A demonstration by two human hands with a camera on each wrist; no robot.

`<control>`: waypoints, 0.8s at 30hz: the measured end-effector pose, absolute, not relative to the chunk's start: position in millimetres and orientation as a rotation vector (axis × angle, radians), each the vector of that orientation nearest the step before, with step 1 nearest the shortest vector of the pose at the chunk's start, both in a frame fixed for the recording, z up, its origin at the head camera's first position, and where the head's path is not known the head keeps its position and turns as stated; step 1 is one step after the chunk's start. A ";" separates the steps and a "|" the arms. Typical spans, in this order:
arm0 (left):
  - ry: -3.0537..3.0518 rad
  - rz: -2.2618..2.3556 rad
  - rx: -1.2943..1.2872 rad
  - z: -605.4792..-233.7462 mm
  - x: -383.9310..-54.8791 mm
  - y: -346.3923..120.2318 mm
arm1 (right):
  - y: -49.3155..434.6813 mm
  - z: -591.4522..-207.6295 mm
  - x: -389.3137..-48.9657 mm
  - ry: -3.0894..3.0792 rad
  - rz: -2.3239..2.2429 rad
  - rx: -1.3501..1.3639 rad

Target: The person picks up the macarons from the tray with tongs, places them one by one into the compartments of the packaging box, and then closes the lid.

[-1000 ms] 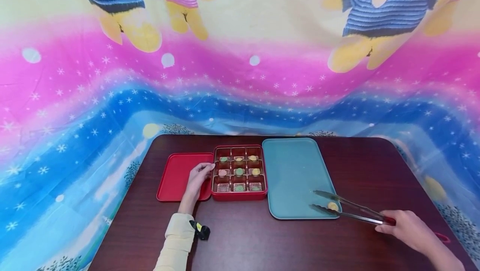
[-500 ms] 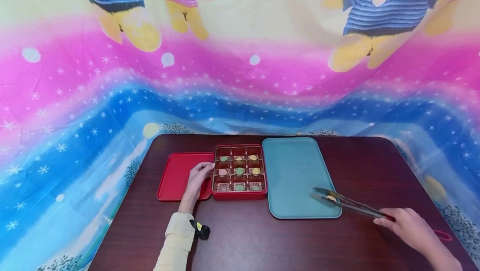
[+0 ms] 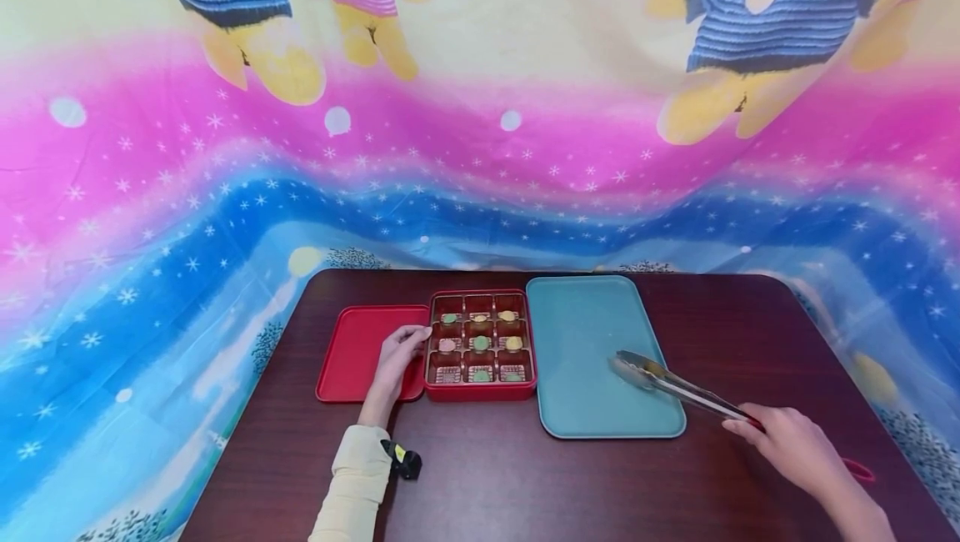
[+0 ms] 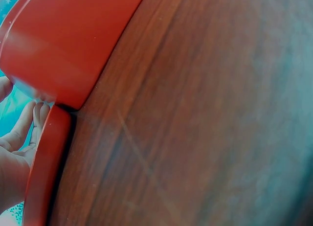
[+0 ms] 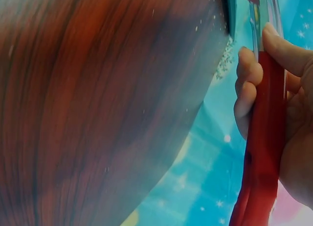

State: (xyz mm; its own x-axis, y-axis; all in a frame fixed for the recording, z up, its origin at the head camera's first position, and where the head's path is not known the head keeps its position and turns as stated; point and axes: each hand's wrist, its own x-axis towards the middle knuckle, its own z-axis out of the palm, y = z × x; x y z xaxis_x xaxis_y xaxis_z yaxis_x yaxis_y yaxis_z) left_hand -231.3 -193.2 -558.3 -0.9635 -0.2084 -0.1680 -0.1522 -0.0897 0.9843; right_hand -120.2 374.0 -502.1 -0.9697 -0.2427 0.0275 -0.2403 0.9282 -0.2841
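Observation:
My right hand (image 3: 787,442) grips metal tongs (image 3: 697,396) by their red handle (image 5: 268,118). Their arms are nearly together over the right part of the teal tray (image 3: 588,325), and a yellowish bit shows between them, mostly hidden. With its fingertips, my left hand (image 3: 393,363) touches the left side of a red box (image 3: 480,393); in the left wrist view its fingers (image 4: 22,125) lie against the wall. Inside is a brown divided insert holding small green, pink and yellow pieces (image 3: 481,343). The insert's front-left compartment shows only its ridged bottom.
A flat red lid (image 3: 352,350) lies left of the box, partly under my left hand. The teal tray stands close against the box's right side. Behind the dark wooden table (image 3: 480,475) hangs a printed cloth (image 3: 480,150).
The tongs have come together around the small yellow piece, which lay on the tray's near right corner. Tongs and right hand have moved left and slightly up. My left hand stays put.

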 end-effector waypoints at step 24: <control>-2.074 -2.261 0.406 -563.0 -231.7 -193.7 | 329.7 -502.9 -138.6 3.175 -0.493 -0.468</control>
State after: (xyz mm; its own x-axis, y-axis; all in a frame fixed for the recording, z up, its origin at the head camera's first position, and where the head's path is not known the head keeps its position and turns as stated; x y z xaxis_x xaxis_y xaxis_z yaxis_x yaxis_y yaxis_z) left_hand -231.7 -193.7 -563.0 -0.9645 -0.2097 -0.1604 -0.1418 -0.1010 0.9847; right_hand -138.6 329.7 -502.9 -0.9530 -0.2653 0.1462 -0.2972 0.9124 -0.2813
